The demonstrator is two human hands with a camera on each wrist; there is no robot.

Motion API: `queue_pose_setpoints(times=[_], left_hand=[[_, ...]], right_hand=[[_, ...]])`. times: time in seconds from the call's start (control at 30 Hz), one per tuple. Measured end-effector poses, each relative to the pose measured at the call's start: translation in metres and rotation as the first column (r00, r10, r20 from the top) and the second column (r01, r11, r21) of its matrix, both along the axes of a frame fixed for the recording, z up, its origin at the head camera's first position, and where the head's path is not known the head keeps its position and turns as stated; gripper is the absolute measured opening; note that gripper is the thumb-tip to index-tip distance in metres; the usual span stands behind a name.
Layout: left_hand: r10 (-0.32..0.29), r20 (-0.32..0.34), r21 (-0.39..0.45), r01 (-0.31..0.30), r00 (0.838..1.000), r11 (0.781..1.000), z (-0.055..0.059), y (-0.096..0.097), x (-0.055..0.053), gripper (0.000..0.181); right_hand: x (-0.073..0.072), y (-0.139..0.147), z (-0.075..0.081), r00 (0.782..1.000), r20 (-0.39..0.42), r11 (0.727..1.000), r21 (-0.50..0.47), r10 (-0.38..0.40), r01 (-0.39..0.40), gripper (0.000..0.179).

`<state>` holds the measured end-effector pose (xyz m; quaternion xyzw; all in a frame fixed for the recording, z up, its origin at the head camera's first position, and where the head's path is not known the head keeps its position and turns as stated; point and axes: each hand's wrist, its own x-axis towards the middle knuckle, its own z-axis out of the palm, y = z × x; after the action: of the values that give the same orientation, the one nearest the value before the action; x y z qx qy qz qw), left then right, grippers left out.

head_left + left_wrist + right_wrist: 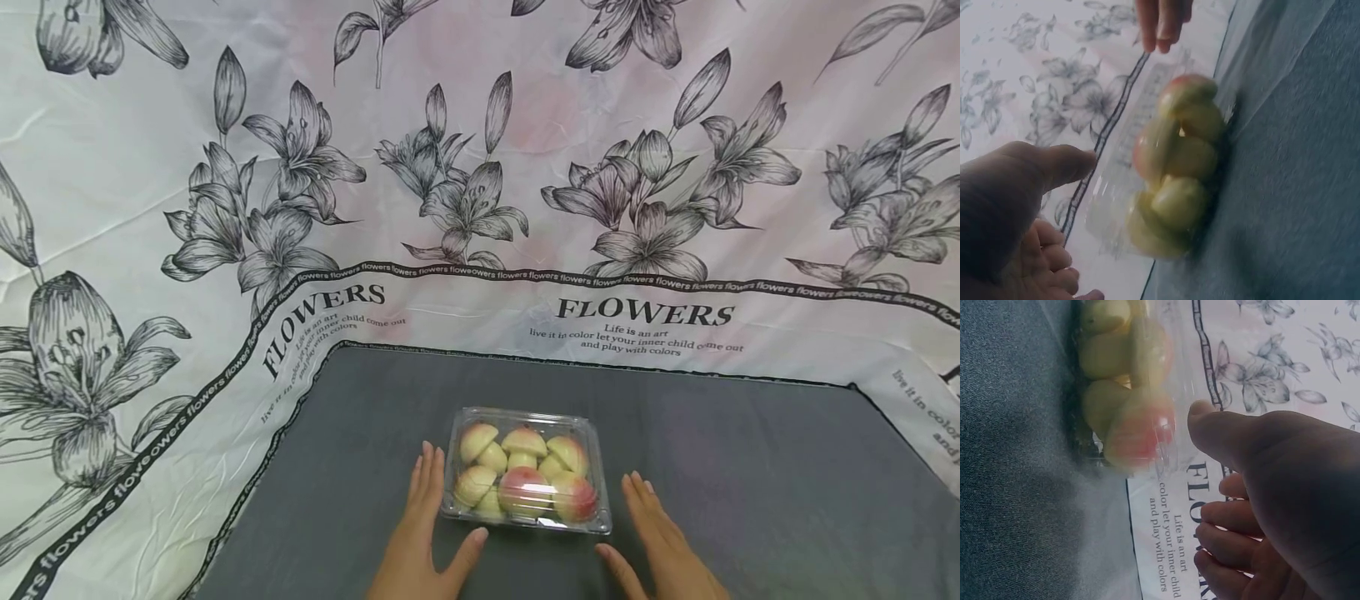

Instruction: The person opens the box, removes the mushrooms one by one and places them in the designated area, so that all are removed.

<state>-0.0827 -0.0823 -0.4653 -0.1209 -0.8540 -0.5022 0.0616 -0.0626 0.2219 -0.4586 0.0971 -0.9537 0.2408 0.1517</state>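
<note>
From my end of the link I am seeing the left hand standing just beside the left edge of the clear box, its fingers lying together and nearly straight, its thumb spreading apart, gripping nothing; the box is sitting on the grey surface between both hands, its lid appearing closed; the right hand is standing near the right edge, a gap showing there, its fingers also lying together with the thumb apart, holding nothing; a flowered cloth is hanging behind.

I am judging the step as framing the box from both sides, with no grip being made; whether this is preceding or following a hold, I am not able to tell; for a grip, I am thinking the next move is calling for both palms coming in evenly, without crushing the thin walls.

I am counting two hands, one box, one surface, one cloth; inside I am making out six mushroom-shaped pieces, three in the far row, three in the near.
</note>
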Motion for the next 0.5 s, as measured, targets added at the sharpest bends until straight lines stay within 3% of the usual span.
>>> queue_pose_setpoints(times=[0.1, 0.3, 0.5], left_hand=[[0.010, 0.084, 0.024, -0.012, 0.996, 1.000, 0.001, -0.007, -0.003, 0.099], [-0.024, 0.158, 0.085, 0.011, 0.987, 0.996, -0.004, -0.015, -0.009, 0.093], [-0.061, 0.253, 0.175, 0.016, 0.965, 0.985, -0.011, -0.016, -0.014, 0.090]], right_hand=[[0.001, -0.001, 0.002, 1.000, 0.004, 1.000, 0.015, -0.012, 0.012, 0.090], [0.004, -0.006, 0.003, 0.998, -0.050, 0.998, 0.053, -0.038, 0.041, 0.090], [0.001, -0.009, 0.008, 0.999, 0.039, 0.999, 0.040, -0.029, 0.028, 0.088]])
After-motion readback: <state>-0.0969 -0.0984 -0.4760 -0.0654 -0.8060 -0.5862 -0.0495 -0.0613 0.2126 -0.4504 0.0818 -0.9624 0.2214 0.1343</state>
